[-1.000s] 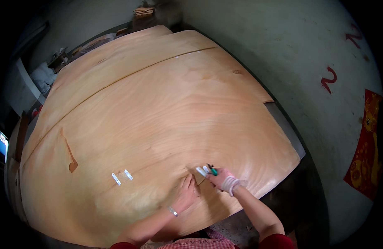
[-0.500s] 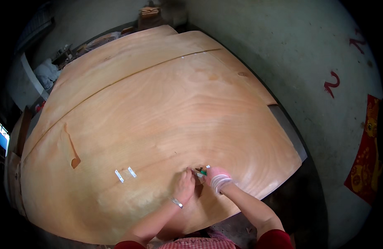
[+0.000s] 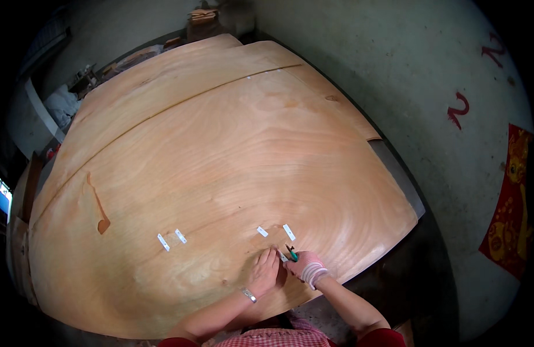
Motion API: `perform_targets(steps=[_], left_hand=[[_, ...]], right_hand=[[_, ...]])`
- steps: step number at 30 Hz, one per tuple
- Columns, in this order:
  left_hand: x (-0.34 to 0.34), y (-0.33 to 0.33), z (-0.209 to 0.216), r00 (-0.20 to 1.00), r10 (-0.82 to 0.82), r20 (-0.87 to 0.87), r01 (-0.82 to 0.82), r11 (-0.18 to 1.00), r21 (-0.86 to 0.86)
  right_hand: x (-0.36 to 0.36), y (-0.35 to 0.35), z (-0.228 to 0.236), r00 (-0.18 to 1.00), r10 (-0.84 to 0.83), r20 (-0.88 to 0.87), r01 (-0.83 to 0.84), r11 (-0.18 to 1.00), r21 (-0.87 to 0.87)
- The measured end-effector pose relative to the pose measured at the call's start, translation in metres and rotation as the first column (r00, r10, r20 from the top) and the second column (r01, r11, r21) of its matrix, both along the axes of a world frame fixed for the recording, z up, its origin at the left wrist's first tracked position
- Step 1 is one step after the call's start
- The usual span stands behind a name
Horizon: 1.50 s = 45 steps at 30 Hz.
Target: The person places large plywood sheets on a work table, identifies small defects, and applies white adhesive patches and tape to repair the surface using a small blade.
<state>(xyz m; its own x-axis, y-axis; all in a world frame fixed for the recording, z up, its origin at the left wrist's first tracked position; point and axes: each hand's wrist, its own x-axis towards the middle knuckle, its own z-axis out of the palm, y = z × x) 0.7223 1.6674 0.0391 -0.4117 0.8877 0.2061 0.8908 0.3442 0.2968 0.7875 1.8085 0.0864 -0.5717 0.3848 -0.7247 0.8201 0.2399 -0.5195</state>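
Note:
A large thin wood veneer sheet (image 3: 220,191) with wavy grain lies under both hands. My right hand (image 3: 307,268), in a striped pinkish-white glove, is closed round a small green-handled tool with a dark tip (image 3: 292,253); its exact kind is hard to make out. My left hand (image 3: 265,269) is bare, laid on the sheet with its fingers stretched out, just left of the tool. Between the hands a short white strip (image 3: 283,256) partly shows. Just beyond them lie two more white strips, a shorter one (image 3: 262,231) and a longer one (image 3: 289,232).
Farther left is another pair of white strips (image 3: 164,242). A torn, curled split (image 3: 103,224) opens in the sheet at the left. A long seam (image 3: 157,114) crosses its far part. The wall (image 3: 394,87) runs along the right, with a red hanging (image 3: 507,202). A lit screen (image 3: 2,194) stands far left.
Both hands have come a little nearer to me along the sheet, the tool with the right one. Two white strips beyond the hands, mostly hidden before, now show fully.

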Motion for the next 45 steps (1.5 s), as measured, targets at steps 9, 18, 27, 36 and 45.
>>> perform_targets(steps=[9, 18, 27, 36, 45], left_hand=[[-0.008, -0.02, -0.004, 0.976, -0.048, 0.211, 0.008, 0.982, 0.187], [-0.055, -0.06, 0.009, 0.991, 0.062, 0.117, -0.082, 0.981, 0.175], [-0.066, -0.055, -0.004, 0.899, 0.022, 0.437, -0.162, 0.944, 0.287], [0.104, -0.296, 0.012, 0.29, 0.371, 0.882, -0.376, 0.892, -0.251], [0.068, -0.499, -0.106, -0.302, -0.25, 0.92, -0.895, -0.258, -0.364]], right_hand=[[-0.019, 0.031, -0.013, 0.978, 0.144, -0.15, -0.102, 0.961, 0.258], [-0.088, -0.043, 0.015, 0.999, 0.019, -0.046, -0.022, 0.999, -0.05], [-0.053, -0.029, 0.022, 0.934, 0.33, 0.134, -0.356, 0.847, 0.395], [0.154, -0.02, -0.024, 0.953, -0.236, -0.188, 0.295, 0.862, 0.412], [0.183, -0.052, -0.092, 0.669, -0.733, -0.123, 0.725, 0.68, -0.114]])
